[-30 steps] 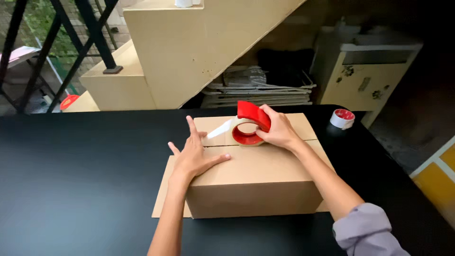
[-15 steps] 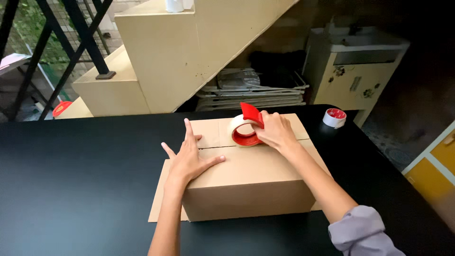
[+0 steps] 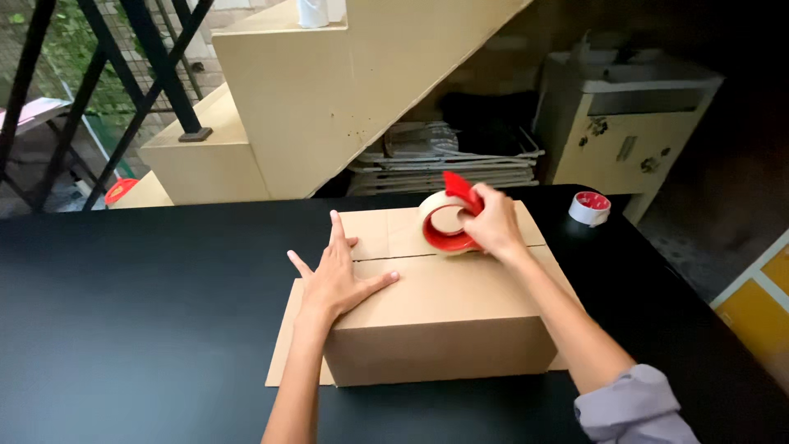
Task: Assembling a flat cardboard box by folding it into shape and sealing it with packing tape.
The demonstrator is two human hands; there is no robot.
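Note:
A brown cardboard box [image 3: 444,321] sits on the black table [image 3: 123,329], its top flaps meeting at a seam across the middle. My left hand [image 3: 337,275] lies flat on the left part of the top, fingers spread, next to the seam. My right hand [image 3: 491,224] grips a red tape dispenser [image 3: 446,220] with a roll of pale tape, held against the top of the box near the seam, right of centre.
A second roll of tape [image 3: 589,207] on a red core stands on the table at the far right. A loose flap [image 3: 288,337] sticks out at the box's left. Behind the table are a beige staircase [image 3: 329,90], stacked flat cardboard [image 3: 444,160] and a cream cabinet [image 3: 625,136].
My right hand has drawn the tape dispenser a little to the right along the box top. My left hand has stayed flat on the box.

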